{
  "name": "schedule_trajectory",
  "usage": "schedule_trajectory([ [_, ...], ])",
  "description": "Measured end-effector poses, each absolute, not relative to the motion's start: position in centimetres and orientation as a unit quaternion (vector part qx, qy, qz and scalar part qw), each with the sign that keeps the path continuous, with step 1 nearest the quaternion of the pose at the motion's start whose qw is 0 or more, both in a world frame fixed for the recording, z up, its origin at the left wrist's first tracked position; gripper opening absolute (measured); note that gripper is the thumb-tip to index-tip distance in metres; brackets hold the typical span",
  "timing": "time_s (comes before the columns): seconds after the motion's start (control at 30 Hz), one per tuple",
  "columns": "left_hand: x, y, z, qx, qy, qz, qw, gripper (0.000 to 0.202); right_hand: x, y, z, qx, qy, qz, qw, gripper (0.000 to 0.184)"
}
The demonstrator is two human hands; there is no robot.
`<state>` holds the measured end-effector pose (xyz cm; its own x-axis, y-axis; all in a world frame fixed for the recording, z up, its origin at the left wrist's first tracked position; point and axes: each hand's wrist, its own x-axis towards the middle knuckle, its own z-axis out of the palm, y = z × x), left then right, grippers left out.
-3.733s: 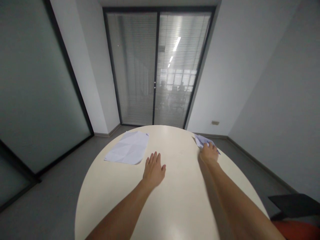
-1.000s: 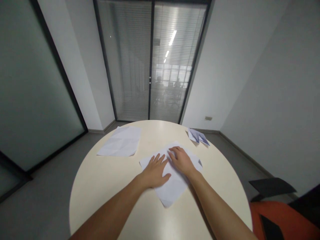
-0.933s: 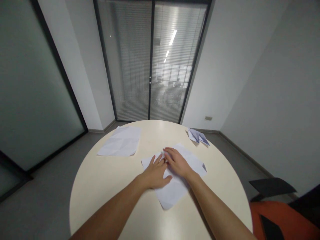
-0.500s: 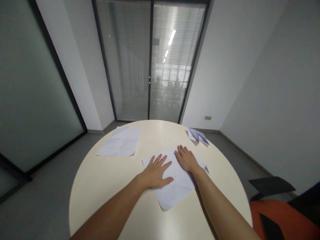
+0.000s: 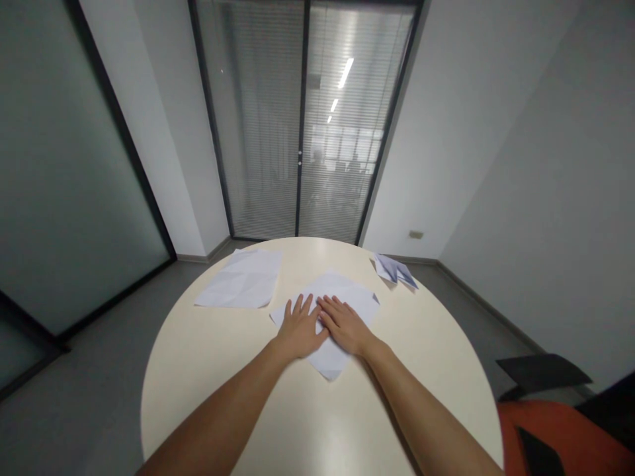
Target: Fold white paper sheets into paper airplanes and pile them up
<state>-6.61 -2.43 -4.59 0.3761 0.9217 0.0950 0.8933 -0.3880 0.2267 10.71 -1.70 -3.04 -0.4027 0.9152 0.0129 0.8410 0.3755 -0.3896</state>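
A creased white sheet of paper (image 5: 331, 363) lies turned cornerwise on the round table (image 5: 223, 357). Both hands rest palm down on it, side by side. My left hand (image 5: 301, 330) has its fingers spread over the left part of the sheet. On the middle lies my right hand (image 5: 346, 325), fingers stretched out, its tips meeting the left hand's thumb and index side. At the sheet's right corner a small folded tip sticks up. The middle of the paper is hidden under the hands.
Another creased white sheet (image 5: 243, 281) lies at the table's far left. A folded paper piece (image 5: 395, 270) with bluish shading stands near the far right edge. An orange and black chair (image 5: 555, 430) is at the right, beside the table. Behind is a glass partition with blinds (image 5: 262, 132).
My right hand has slid left, up against the left hand. The sheet under them has shifted away from me and somewhat left. My left hand has moved only slightly.
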Motion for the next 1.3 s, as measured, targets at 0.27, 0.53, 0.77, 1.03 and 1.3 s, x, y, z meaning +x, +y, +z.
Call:
schedule_trajectory([
  [0.27, -6.8, -2.4, -4.6, 0.830, 0.544, 0.094, 0.083, 0.078, 17.2, 1.0, -4.0, -0.767, -0.636, 0.050, 0.069, 0.072],
  [0.53, -6.4, -2.3, -5.2, 0.808, 0.574, 0.128, 0.029, 0.059, 12.8, -0.4, -2.9, -0.575, -0.793, 0.061, 0.191, 0.065],
  [0.77, -6.8, -2.3, -4.5, 0.805, 0.579, 0.122, 0.029, 0.053, 13.2, -1.0, -3.3, -0.578, -0.803, 0.127, 0.070, 0.076],
  [1.03, -7.3, -2.6, -1.6, 0.813, 0.568, 0.125, -0.025, 0.035, 16.5, 0.2, -3.2, -0.646, -0.756, 0.068, 0.087, 0.060],
  [1.3, -8.7, -0.9, -3.8, 0.875, 0.468, 0.123, 0.023, 0.046, 14.3, -0.7, -2.3, -0.495, -0.850, 0.110, 0.144, 0.053],
])
